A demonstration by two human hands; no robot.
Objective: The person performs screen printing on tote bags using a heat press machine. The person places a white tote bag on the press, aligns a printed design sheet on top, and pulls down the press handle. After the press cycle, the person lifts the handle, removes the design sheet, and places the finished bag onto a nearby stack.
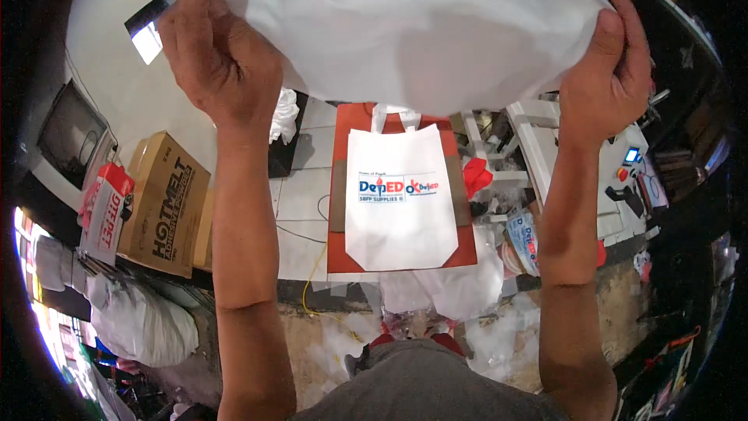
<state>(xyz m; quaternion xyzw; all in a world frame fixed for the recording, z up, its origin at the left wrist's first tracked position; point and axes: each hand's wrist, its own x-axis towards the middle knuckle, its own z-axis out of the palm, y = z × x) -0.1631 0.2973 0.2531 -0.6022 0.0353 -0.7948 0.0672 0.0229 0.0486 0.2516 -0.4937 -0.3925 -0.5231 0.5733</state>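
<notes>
My left hand and my right hand are raised at either side of a white sheet of thin material, each with fingers closed on its edge. The sheet spans the top of the view and hides what lies behind it. Below it, a white tote bag with a blue and red print and white handles lies flat on an orange-red board with darker strips at its sides.
Cardboard box and red-and-white carton stand left, above a white sack. A white machine frame with a control panel stands right, near red cloth and printed material. A yellow cord hangs below the table's edge.
</notes>
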